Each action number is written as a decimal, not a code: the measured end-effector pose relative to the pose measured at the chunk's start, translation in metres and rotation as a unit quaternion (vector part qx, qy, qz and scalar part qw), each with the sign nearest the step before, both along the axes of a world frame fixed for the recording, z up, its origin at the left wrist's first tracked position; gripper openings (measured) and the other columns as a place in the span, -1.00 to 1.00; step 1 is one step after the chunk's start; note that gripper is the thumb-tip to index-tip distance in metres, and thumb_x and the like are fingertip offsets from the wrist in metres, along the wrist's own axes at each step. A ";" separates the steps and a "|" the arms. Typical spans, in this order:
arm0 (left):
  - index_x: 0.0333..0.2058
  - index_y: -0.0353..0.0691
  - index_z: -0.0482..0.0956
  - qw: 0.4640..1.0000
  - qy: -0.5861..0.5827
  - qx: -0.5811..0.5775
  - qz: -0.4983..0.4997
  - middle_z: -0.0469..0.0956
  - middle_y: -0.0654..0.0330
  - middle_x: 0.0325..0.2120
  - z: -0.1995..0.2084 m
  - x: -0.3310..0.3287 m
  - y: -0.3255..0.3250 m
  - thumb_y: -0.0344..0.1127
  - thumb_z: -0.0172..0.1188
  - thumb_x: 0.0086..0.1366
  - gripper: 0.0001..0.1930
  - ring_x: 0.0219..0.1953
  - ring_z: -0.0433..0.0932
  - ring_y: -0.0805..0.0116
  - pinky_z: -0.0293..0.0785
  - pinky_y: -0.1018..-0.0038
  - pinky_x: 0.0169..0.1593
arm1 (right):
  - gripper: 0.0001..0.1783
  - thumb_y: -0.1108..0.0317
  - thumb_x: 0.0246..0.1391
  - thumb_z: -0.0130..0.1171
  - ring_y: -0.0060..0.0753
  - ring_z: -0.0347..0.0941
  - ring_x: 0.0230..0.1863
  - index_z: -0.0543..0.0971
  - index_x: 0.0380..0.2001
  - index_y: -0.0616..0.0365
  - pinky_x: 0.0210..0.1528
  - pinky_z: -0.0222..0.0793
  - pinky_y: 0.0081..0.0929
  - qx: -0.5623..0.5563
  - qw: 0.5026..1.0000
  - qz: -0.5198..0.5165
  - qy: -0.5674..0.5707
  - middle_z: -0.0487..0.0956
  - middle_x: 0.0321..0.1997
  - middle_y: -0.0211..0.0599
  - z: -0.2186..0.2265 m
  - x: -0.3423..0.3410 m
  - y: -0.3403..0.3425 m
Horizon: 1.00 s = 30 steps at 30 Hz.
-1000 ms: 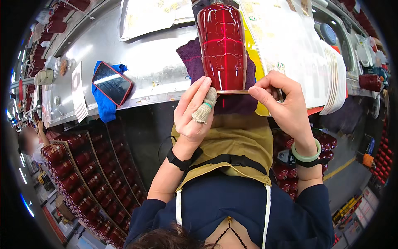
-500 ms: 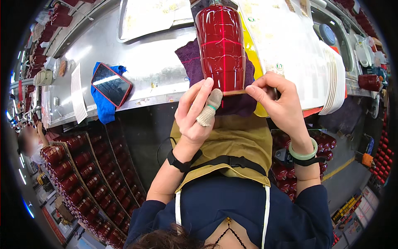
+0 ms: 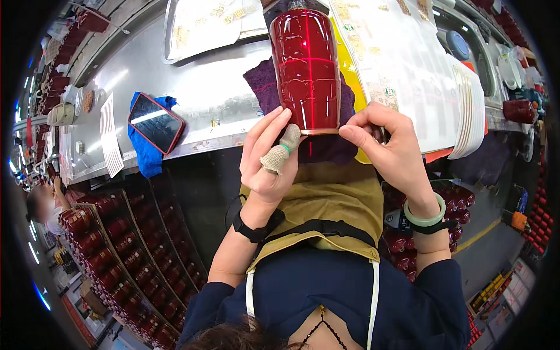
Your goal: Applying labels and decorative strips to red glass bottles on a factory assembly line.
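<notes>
A glossy dark red bottle [image 3: 306, 70] lies on a purple cloth [image 3: 259, 84], its base toward me and its neck pointing away. Red light lines cross its side, and a thin gold-coloured band [image 3: 319, 132] edges the base. My left hand [image 3: 268, 149] is at the base's left corner, fingertips against the glass. A knitted cover [image 3: 281, 150] sleeves its thumb, which presses the base edge. At the right corner, my right hand [image 3: 385, 137] is closed in a pinch of thumb and forefinger; whatever lies between those tips is too small to make out.
A phone [image 3: 156, 122] rests on a blue cloth to the left, beside white strips [image 3: 111, 134]. White sheets with gold pieces [image 3: 396, 64] cover the right side, over a yellow edge. A tray [image 3: 169, 35] stands behind. Crates of red bottles [image 3: 125, 251] fill the lower left.
The bottle and my left hand have shifted slightly left in the picture. My right hand has moved only a little with the base, its pinch unchanged.
</notes>
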<state>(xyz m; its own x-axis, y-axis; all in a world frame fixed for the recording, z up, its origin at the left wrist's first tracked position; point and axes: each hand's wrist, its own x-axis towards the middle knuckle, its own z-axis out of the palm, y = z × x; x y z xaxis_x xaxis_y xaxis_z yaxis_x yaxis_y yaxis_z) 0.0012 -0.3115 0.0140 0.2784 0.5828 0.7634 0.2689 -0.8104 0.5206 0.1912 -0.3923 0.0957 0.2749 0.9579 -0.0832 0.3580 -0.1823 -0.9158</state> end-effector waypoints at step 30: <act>-0.09 -0.56 0.63 0.999 0.025 0.019 -0.023 0.68 -0.11 -0.10 0.002 -0.003 0.000 -0.71 0.44 0.03 -0.60 -0.04 0.68 0.00 0.68 0.32 0.02 | -0.80 0.39 0.13 0.40 -0.57 0.34 -0.48 0.64 -0.43 0.32 -0.37 0.28 -0.51 -0.008 1.000 -0.004 -0.002 0.55 -0.51 -0.36 -0.004 0.002 -0.002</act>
